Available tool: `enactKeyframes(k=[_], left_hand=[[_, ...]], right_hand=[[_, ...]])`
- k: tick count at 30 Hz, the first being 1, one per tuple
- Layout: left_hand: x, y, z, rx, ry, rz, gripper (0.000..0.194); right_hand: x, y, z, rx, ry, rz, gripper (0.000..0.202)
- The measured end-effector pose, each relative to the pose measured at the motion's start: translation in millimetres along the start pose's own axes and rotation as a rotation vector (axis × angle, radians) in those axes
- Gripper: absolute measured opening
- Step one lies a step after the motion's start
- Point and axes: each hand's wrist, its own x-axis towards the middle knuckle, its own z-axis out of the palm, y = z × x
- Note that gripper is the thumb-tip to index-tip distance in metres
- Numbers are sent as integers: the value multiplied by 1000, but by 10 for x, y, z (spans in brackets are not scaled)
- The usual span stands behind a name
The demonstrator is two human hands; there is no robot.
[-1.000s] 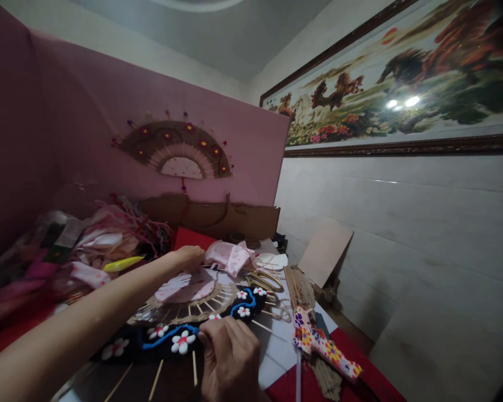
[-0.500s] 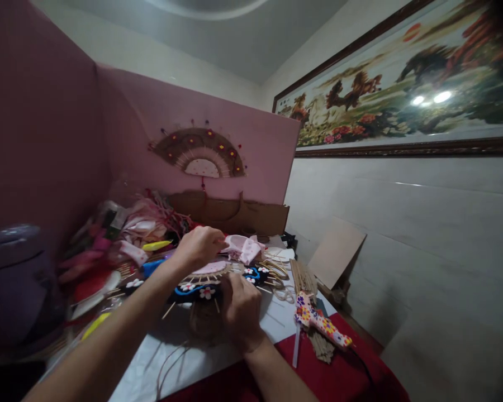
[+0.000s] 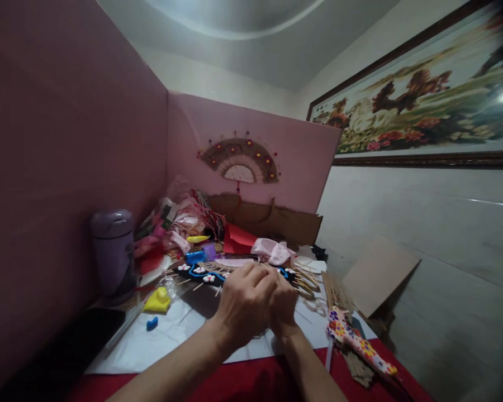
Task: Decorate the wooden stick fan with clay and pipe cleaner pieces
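Observation:
My left hand [image 3: 245, 297] and my right hand [image 3: 283, 301] are pressed together at the near side of a black fan-shaped piece [image 3: 208, 278]. Both are closed with knuckles toward me; whatever their fingers hold is hidden. The fan piece lies on white paper [image 3: 134, 352]. It bears white flowers with red centres and a wavy blue line, and thin sticks poke out along its edge. Its right part shows just past my right hand, and the middle is covered by my hands. Behind them lies a pale pink strip [image 3: 235, 262].
A lilac bottle [image 3: 114, 257] stands left. Yellow clay [image 3: 157, 301] and a blue lump [image 3: 152, 324] lie nearer. Gold rings [image 3: 305, 286] and a flower-patterned glue gun [image 3: 356, 340] are right. A finished brown fan [image 3: 255, 151] is on the pink board [image 3: 184, 128] behind.
My left hand has come down and toward me from above the fan piece to meet my right hand. The view has swung left, showing the bottle and blue lump more fully.

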Motion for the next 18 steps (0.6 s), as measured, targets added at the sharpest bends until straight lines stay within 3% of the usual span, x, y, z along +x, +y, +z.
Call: enactKeyframes(k=[6, 10, 16, 18], left_hand=[[-244, 37, 24, 17, 14, 15, 16], [-365, -30, 12, 6, 47, -27, 13], [-387, -206, -59, -173, 247, -316, 12], [-387, -274, -77, -251, 339, -440, 13]], right_hand=[[8, 80, 69, -4, -7, 62, 24], [9, 119, 76, 8, 56, 73, 24], [126, -12, -134, 123, 352, 56, 14], [223, -152, -230, 223, 325, 27, 11]])
